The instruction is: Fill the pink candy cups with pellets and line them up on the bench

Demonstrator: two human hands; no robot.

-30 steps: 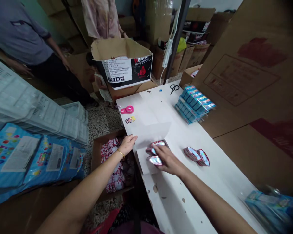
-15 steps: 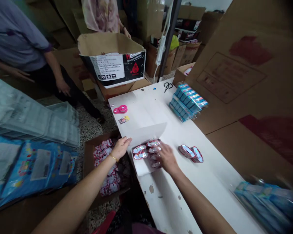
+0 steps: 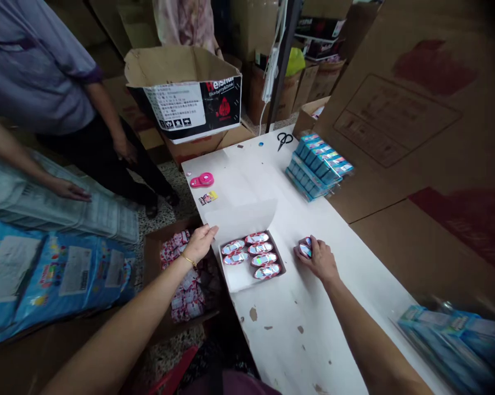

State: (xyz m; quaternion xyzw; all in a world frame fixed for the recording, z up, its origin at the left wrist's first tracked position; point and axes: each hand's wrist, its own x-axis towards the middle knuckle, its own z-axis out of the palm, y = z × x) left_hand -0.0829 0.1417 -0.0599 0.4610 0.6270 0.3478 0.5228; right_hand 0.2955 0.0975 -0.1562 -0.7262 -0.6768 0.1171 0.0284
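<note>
A shallow white box [image 3: 240,278] sits at the table's left edge with its lid [image 3: 247,218] raised at the back. Inside stand several oval red-and-white packs [image 3: 264,259] with shiny silver tops, two in the left column and more in the right; the front left part shows bare white bottom. My left hand [image 3: 200,244] is closed in a pinch at the lid's left edge. To the right of the box, my right hand [image 3: 324,260] closes its fingers round two more oval packs [image 3: 305,248] on the table.
A carton [image 3: 152,241] of red-and-white packets stands below the table's left edge. On the table lie a pink tape-like tool [image 3: 202,180], scissors [image 3: 283,141] and blue packs [image 3: 319,167]. Large cartons [image 3: 395,120] rise at right. A co-worker [image 3: 45,71] stands at left, another person behind the black carton [image 3: 190,104].
My right hand has left the packs inside the box and moved right to grip the two packs on the table. My left hand stays at the lid. The left co-worker's hand now reaches over the plastic trays.
</note>
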